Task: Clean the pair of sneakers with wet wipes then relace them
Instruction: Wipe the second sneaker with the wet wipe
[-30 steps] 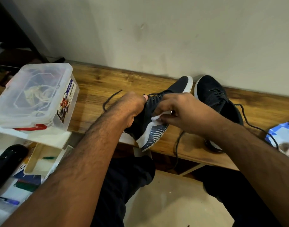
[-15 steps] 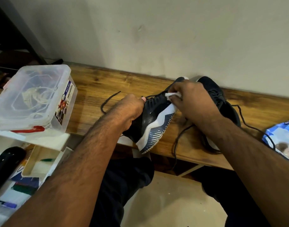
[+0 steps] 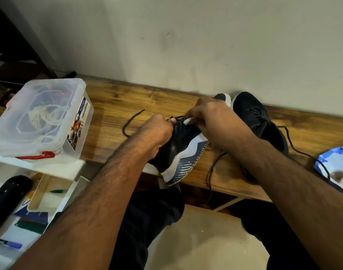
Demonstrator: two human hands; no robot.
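A black sneaker [image 3: 183,151] with a white and blue sole lies tilted on its side at the front edge of the wooden bench [image 3: 116,102]. My left hand [image 3: 157,133] grips its heel end. My right hand [image 3: 213,121] pinches a white wet wipe [image 3: 188,120] against the upper near the lace area. The second black sneaker [image 3: 258,117] stands upright on the bench behind my right hand, its loose lace [image 3: 303,151] trailing right. Another lace end [image 3: 130,120] curls left of the held shoe.
A clear plastic box [image 3: 40,117] with a red latch sits on the left on a white shelf unit. Below it are a black object [image 3: 9,193] and pens. A blue wet wipes pack [image 3: 336,166] lies at the right edge. The wall runs close behind the bench.
My right hand has carried the wipe from the sole's side up along the shoe toward the toe, then back onto the upper. My left hand keeps the same hold.
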